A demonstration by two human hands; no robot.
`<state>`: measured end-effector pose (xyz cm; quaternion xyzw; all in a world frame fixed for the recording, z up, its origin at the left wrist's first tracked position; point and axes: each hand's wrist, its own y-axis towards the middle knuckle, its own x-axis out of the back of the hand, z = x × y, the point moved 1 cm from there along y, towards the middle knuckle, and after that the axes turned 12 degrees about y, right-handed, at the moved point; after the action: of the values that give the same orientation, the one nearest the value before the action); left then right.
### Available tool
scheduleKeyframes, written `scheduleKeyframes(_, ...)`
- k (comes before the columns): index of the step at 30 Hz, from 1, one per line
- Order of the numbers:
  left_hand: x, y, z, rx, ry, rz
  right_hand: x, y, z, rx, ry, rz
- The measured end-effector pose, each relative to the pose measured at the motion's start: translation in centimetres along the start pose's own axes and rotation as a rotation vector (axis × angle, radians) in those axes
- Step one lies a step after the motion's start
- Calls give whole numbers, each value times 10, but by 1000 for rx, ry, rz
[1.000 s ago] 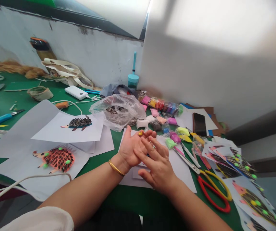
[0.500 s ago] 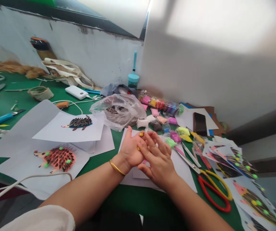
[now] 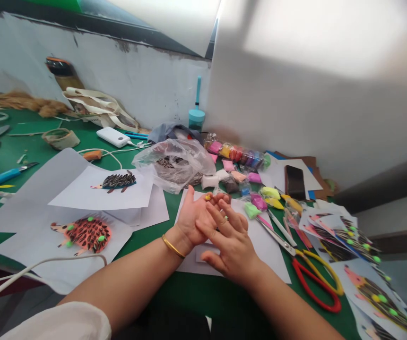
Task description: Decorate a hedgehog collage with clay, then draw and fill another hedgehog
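Palm up over the white paper, my left hand (image 3: 195,218) carries a small ball of yellow clay (image 3: 208,197) near the base of its fingers. My right hand (image 3: 229,241) lies across the left palm and fingers, palm down, its own fingers spread. Whether more clay sits under the right fingers is hidden. Beneath both hands is a sheet of white paper (image 3: 270,259) with a smaller piece on it. Just beyond the fingertips lie a green clay packet (image 3: 251,210) and a magenta clay packet (image 3: 259,201).
Scissors (image 3: 293,251) with red and yellow handles lie right of my hands. Hedgehog pictures (image 3: 373,293) are stacked at the right edge; a seed-covered hedgehog (image 3: 86,233) lies left. Behind are a plastic bag of seeds (image 3: 178,165), a phone (image 3: 295,182) and a power bank (image 3: 113,136).
My right hand has shifted slightly down and its fingers have spread more. A second yellow bit, seen before on the left palm, is now hidden. The left hand has barely moved.
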<state>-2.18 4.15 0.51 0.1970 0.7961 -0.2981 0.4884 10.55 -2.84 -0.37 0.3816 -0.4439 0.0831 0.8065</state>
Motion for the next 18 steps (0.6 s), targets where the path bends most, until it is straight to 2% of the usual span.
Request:
scheduleKeyframes(4, -1, -1, -1, -19, 26, 5, 1, 1, -1, -53, -32, -23)
scheduleKeyframes(8, -2, -1, 0, -22, 19, -12, 2, 1, 0, 13, 18, -8)
scheduleKeyframes(13, 1, 1, 0, -34, -14, 50, 3, 1, 0, -53, -22, -28)
scheduleKeyframes(18, 1, 0, -1, -16, -22, 23, 3, 2, 0, 10, 10, -22)
